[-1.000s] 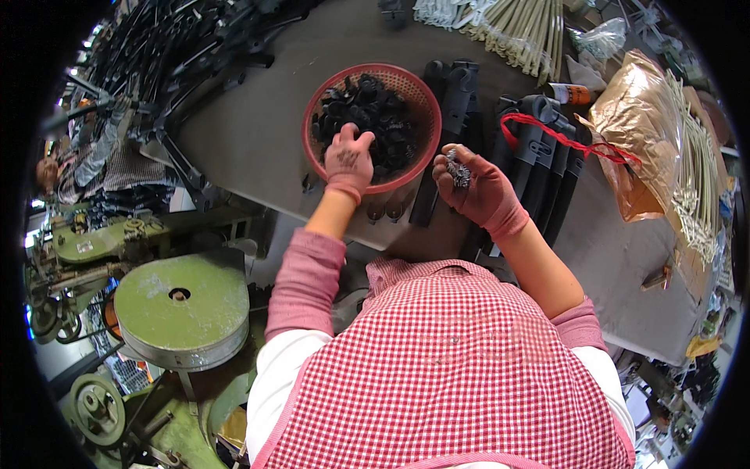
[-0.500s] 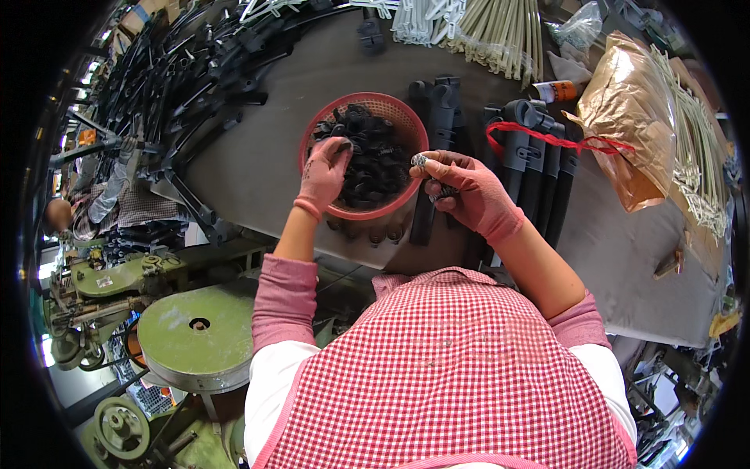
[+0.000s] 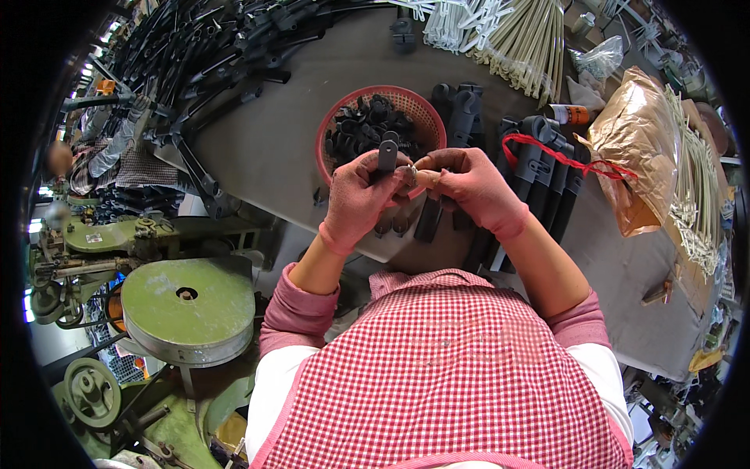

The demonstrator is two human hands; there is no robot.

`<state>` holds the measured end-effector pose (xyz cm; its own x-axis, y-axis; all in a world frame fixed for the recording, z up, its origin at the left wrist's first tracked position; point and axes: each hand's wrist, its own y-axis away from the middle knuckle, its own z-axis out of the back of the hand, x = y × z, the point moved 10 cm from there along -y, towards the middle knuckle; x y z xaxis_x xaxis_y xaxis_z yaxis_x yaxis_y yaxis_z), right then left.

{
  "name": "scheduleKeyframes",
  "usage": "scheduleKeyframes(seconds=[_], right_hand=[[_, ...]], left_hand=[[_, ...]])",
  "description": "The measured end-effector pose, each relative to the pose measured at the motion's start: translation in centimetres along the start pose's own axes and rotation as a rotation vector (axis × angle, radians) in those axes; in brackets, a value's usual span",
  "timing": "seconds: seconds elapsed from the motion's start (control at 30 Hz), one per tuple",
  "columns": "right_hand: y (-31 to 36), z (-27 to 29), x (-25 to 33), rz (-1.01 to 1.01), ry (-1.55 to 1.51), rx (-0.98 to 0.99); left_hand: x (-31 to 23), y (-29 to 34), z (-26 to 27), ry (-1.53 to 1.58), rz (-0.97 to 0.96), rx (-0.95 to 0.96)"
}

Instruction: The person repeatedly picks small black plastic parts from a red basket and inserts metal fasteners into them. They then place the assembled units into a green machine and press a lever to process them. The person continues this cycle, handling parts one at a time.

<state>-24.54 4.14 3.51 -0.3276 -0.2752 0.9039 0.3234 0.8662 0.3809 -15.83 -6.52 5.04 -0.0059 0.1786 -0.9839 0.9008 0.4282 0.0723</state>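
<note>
While a red-checked apron (image 3: 453, 367) is filling the foreground, the left hand (image 3: 358, 195) is clamping its thumb and fingers around a dark flat part (image 3: 387, 156), whose tab is standing up above the grip, and the right hand (image 3: 480, 189) is pinching a small shiny metal piece (image 3: 413, 173) between thumb and forefinger — whether the metal is touching the part, I cannot tell. Working well here probably means keeping the left hold firm, leaving the meeting point uncovered, and lining the small piece up squarely under a light pinch so it is not slipping away. Just beyond the hands, a red basket (image 3: 428, 117) is holding more dark parts (image 3: 367, 129); to its right, black tubes (image 3: 530, 176) with a red ribbon (image 3: 564, 158) across them are lying on the grey table (image 3: 273, 148), and farther off — past the basket — pale rods (image 3: 519, 55) are lying bundled
</note>
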Motion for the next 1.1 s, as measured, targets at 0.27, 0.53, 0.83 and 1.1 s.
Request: scheduleKeyframes(seconds=[0.27, 0.53, 0.83, 1.1], right_hand=[[1.1, -0.7, 3.3, 0.528, 0.353, -0.315], [0.4, -1.1, -0.3, 0.039, -0.511, -0.010], [1.1, -1.0, 0.6, 0.318, -0.199, -0.212], [0.2, -2.1, -1.7, 0.183, -0.199, -0.090]], left_hand=[[0.5, 0.9, 0.5, 0.241, 0.008, -0.065], [0.4, 1.6, 0.7, 0.302, 0.041, -0.135], [1.3, 2.0, -1.1, 0.280, 0.061, -0.029], [2.8, 3.7, -0.9, 0.155, -0.017, 0.081]])
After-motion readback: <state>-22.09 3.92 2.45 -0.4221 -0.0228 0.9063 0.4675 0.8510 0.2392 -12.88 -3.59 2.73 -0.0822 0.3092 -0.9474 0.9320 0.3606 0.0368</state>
